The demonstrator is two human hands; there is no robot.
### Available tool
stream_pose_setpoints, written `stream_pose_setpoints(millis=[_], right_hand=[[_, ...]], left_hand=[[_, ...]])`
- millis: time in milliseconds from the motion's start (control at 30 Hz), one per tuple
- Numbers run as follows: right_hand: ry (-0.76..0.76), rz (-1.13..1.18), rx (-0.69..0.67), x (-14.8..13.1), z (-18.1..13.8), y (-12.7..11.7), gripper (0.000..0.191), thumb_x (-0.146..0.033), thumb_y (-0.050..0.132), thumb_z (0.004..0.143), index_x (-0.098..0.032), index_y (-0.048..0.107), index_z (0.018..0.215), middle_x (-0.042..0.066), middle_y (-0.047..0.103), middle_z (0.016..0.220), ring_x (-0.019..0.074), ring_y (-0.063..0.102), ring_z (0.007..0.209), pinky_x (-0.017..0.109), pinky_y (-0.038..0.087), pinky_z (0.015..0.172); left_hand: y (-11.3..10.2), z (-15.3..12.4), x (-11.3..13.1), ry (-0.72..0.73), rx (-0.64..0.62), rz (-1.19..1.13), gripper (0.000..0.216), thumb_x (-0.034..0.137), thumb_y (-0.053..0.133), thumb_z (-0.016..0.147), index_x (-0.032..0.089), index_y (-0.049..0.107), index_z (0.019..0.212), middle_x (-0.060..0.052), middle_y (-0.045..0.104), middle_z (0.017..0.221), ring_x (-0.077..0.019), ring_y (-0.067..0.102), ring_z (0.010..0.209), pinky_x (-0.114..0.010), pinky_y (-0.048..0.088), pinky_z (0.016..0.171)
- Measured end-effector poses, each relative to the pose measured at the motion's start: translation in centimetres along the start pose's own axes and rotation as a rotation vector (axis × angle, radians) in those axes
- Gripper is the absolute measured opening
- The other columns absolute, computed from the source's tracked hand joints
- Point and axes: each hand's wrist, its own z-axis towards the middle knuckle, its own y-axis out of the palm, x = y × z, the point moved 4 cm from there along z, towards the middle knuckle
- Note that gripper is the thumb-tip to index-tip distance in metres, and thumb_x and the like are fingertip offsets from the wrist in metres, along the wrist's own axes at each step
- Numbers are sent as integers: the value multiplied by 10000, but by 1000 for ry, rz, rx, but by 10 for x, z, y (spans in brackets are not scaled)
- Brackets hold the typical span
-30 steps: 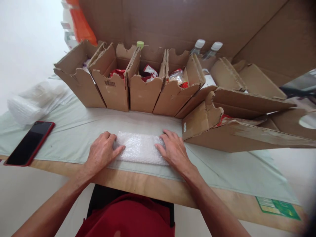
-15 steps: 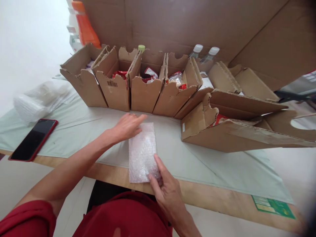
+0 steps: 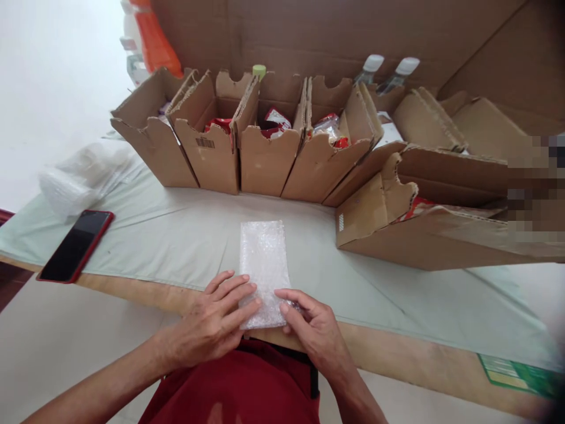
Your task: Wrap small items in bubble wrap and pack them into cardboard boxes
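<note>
- Head view: bubble-wrap pkt (image 3: pixel 263 253) flat on desk (image 3: pixel 397 356), by near edge.
- Our L hand (image 3: pixel 214 324) open, laid on pkt's near L side; our R hand (image 3: pixel 315 330) pinching its R edge.
- Risk: slick wrap may skid off if we push unevenly.

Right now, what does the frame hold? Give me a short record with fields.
Item in hand: bubble wrap on the cloth-covered table
Left hand: touching its near left edge
Right hand: touching its near right edge
Left side: phone, dark screen; clear plastic beyond it
Far side: open cardboard boxes, some holding red packets
</note>
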Motion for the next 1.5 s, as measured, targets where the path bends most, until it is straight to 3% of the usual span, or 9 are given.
stream_pose_setpoints(millis=[133, 333, 500, 667, 867, 967, 1100, 1267, 1500], right_hand=[[-32, -69, -7, -5, -12, -19, 447, -458, 636, 886, -190, 712, 1236, 16, 673, 756, 157, 620, 614, 274, 560, 594], [-327, -385, 61, -25, -9, -33, 727, -298, 759, 784, -257, 537, 1474, 126, 620, 1417, 295, 617, 1249, 448, 536, 1030], [-241, -345, -21, -19, 26, -8, 443, -313, 563, 933, -210, 627, 1359, 64, 773, 1012, 223, 726, 907, 372, 580, 876], [-179, -377, -17, -16, 33, -5, 432, -376, 555, 928, -200, 661, 1308, 71, 781, 1060, 248, 727, 980, 375, 557, 893], [-177, -391, 12, -17, 40, -3, 361, -353, 587, 931, -211, 689, 1247, 30, 771, 912, 214, 723, 800, 338, 569, 785], [-349, -454, 114, -22, 32, -8, 277, -314, 619, 958, -203, 683, 1203, 47, 759, 966, 198, 717, 798, 310, 561, 741], [-788, -734, 332, -39, -5, -16, 263, -176, 620, 969, -167, 636, 1231, 127, 693, 1151, 239, 661, 1036, 362, 504, 881], [-888, -985, -29, -34, -11, 9, 331, -103, 530, 977, -173, 607, 1291, 116, 667, 1336, 294, 564, 1257, 446, 395, 1018], [-844, -985, -165, -40, 14, 15, 345, -2, 471, 917, -167, 649, 1163, 81, 755, 1082, 247, 655, 980, 417, 430, 882]], left_hand=[[-1, 12, -12, -103, 152, -181, 364, 28, 519, 884, 167, 621, 1204, -114, 767, 1024, -259, 705, 1004, -437, 591, 877], [1, 7, -25, -504, 122, -428, 345, 204, 560, 951, 195, 623, 1290, -96, 774, 1068, -203, 746, 913, -325, 631, 786], [2, 11, -28, -559, 125, -449, 317, 236, 561, 961, 180, 660, 1256, -85, 782, 1033, -175, 739, 840, -282, 614, 735], [0, 15, -27, -471, 264, -297, 147, 216, 599, 949, 163, 706, 1035, -40, 748, 824, -155, 699, 738, -258, 570, 681], [13, 16, -31, -566, 215, -43, 233, 170, 560, 935, 127, 709, 1109, -38, 726, 710, -203, 683, 629, -331, 564, 653], [19, 19, -34, -633, 71, 57, 299, 152, 557, 908, 145, 710, 1165, -47, 733, 706, -250, 697, 639, -381, 564, 665], [22, 22, -37, -668, -62, 56, 335, 131, 561, 883, 195, 716, 1173, -53, 770, 766, -273, 739, 694, -383, 563, 683], [19, 23, -42, -668, -129, 29, 326, 137, 560, 879, 186, 719, 1159, -52, 756, 733, -270, 737, 690, -352, 544, 652], [-2, 35, -56, -620, -56, -266, 364, 243, 543, 914, 157, 675, 1242, -105, 694, 1143, -202, 679, 843, -327, 548, 768]])
